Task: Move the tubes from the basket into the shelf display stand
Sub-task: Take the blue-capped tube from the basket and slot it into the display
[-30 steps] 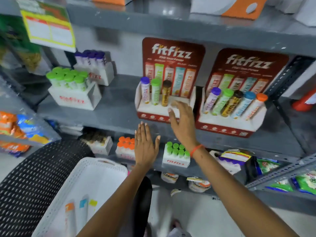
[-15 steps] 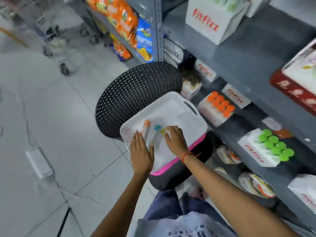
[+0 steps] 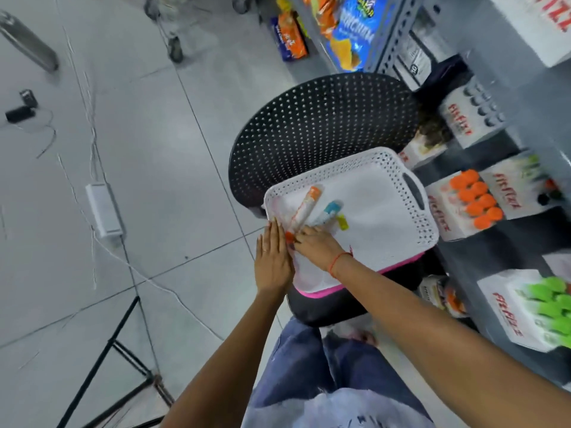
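A white basket (image 3: 411, 211) sits on a black chair (image 3: 321, 125) and holds three tubes: an orange-capped tube (image 3: 304, 208), a blue-capped tube (image 3: 329, 211) and a yellow-capped tube (image 3: 342, 222). The right hand (image 3: 315, 247) pinches the orange-capped tube's lower end. The left hand (image 3: 272, 261) lies flat, fingers together, against the basket's rim.

Likely a shop; shelves (image 3: 506, 97) of packaged goods (image 3: 352, 29)
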`<state>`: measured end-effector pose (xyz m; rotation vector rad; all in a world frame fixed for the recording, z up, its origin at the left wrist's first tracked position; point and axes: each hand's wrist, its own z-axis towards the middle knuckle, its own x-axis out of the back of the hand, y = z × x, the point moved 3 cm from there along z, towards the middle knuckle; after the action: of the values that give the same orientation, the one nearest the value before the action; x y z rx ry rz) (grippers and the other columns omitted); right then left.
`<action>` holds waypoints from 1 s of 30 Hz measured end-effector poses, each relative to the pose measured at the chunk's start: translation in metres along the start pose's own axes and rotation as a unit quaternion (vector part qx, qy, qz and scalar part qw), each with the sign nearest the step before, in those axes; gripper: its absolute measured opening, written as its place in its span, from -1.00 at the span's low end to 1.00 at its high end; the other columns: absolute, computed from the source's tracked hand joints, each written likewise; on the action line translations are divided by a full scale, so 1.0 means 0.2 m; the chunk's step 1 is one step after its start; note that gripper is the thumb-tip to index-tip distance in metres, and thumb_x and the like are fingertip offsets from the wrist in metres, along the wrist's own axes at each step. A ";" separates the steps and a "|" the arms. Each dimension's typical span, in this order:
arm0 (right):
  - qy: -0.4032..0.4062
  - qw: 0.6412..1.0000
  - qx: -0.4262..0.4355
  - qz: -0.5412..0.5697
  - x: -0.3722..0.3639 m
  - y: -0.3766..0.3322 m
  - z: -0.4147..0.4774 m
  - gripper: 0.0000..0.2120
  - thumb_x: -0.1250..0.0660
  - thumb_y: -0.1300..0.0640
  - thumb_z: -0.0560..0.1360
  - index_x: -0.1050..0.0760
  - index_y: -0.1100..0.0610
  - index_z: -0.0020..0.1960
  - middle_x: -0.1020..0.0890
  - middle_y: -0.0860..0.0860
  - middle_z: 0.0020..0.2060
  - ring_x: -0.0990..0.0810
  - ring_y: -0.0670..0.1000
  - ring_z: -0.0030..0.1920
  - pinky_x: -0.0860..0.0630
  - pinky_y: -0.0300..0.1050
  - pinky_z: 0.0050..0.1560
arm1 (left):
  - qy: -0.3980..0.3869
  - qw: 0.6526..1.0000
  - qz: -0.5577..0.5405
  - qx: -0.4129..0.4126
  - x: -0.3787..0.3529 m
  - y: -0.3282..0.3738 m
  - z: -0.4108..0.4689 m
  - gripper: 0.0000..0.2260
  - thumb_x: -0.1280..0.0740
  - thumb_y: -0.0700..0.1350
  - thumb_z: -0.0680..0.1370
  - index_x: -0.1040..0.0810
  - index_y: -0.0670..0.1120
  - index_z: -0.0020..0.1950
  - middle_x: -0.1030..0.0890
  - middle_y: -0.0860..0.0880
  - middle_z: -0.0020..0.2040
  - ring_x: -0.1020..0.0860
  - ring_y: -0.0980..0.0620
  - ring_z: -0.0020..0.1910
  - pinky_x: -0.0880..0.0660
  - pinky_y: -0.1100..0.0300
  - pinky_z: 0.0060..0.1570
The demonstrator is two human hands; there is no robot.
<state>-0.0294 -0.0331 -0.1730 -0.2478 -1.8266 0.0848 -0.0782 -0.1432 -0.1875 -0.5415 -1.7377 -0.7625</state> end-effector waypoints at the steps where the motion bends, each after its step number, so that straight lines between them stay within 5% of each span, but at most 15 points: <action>1: -0.017 1.000 0.012 -0.022 0.02 0.00 0.00 -0.68 -0.48 0.16 0.35 -0.59 0.08 0.10 -0.69 0.00 0.05 -0.63 0.13 0.06 -0.60 0.00 0.00 | -0.003 1.000 0.004 0.002 -0.01 0.00 0.00 -0.49 0.03 -0.12 0.54 -0.13 -0.25 0.49 -0.18 -0.21 0.50 -0.13 -0.13 0.49 -0.01 -0.04 0.43; 4: -0.018 0.999 0.029 -0.025 0.06 0.01 -0.01 -0.66 -0.25 0.25 0.50 -0.45 0.16 0.27 -0.55 0.12 0.25 -0.48 0.23 0.24 -0.46 0.10 0.21 | 0.001 0.999 0.038 -0.003 -0.01 0.01 0.00 -0.47 0.06 -0.11 0.53 -0.15 -0.27 0.48 -0.19 -0.22 0.49 -0.15 -0.15 0.48 0.04 -0.03 0.44; 8: 0.059 0.997 -0.044 0.001 0.21 0.11 -0.11 -0.74 -0.41 0.27 0.37 -0.57 0.18 0.06 -0.66 0.15 -0.08 -0.60 0.18 -0.05 -0.58 -0.01 -0.20 | -0.010 0.997 0.071 0.003 0.00 0.05 0.00 -0.46 0.11 -0.10 0.53 -0.13 -0.28 0.48 -0.16 -0.23 0.50 -0.11 -0.15 0.49 0.14 0.00 0.44; 11: 0.121 0.975 -0.147 0.111 0.32 0.23 -0.28 -0.70 -0.38 0.22 0.41 -0.52 0.21 0.13 -0.57 0.19 -0.02 -0.53 0.22 0.04 -0.53 0.05 -0.12 | -0.007 0.998 0.048 -0.026 0.02 0.17 0.02 -0.50 -0.03 -0.14 0.57 -0.09 -0.28 0.49 -0.07 -0.24 0.52 -0.04 -0.15 0.50 0.15 0.01 0.44; 16: 0.307 0.849 -0.320 0.286 0.54 0.41 -0.76 -0.71 -0.50 0.24 0.32 -0.58 0.21 0.03 -0.58 0.19 -0.14 -0.58 0.18 -0.12 -0.57 0.06 -0.12 | 0.031 0.989 0.017 -0.146 0.15 0.59 0.11 -0.41 -0.31 -0.17 0.46 -0.23 -0.33 0.43 -0.27 -0.29 0.44 -0.24 -0.20 0.44 0.00 -0.01 0.44; 21: 0.425 0.746 -0.444 0.255 0.80 0.50 -1.31 -0.69 -0.55 0.23 0.27 -0.62 0.21 -0.01 -0.66 0.18 -0.10 -0.61 0.15 -0.12 -0.50 -0.10 -0.08 | 0.058 0.958 -0.033 -0.278 0.32 1.19 0.15 -0.42 -0.33 -0.12 0.46 -0.26 -0.31 0.42 -0.32 -0.27 0.42 -0.30 -0.17 0.41 -0.16 -0.03 0.40; 25: 0.493 0.669 -0.509 0.224 0.96 0.54 -1.72 -0.69 -0.56 0.19 0.26 -0.62 0.20 -0.03 -0.67 0.18 -0.11 -0.64 0.17 -0.10 -0.54 -0.03 -0.01 | 0.077 0.911 -0.073 -0.398 0.43 1.65 0.09 -0.47 -0.11 -0.04 0.53 -0.24 -0.33 0.41 -0.29 -0.30 0.43 -0.27 -0.20 0.42 -0.19 -0.08 0.41; 30: 0.544 0.613 -0.553 0.146 1.15 0.49 -2.11 -0.71 -0.56 0.18 0.28 -0.61 0.20 -0.04 -0.65 0.20 -0.12 -0.62 0.16 -0.14 -0.57 0.01 -0.08 | 0.069 0.876 -0.135 -0.458 0.48 2.01 -0.02 -0.37 -0.23 0.01 0.51 -0.17 -0.33 0.45 -0.23 -0.29 0.46 -0.19 -0.20 0.45 -0.17 -0.09 0.41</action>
<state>0.3317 0.0813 0.1399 -1.1754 -0.3515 -0.8440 0.1747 0.1289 -0.0056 -0.8453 -1.2458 -1.8053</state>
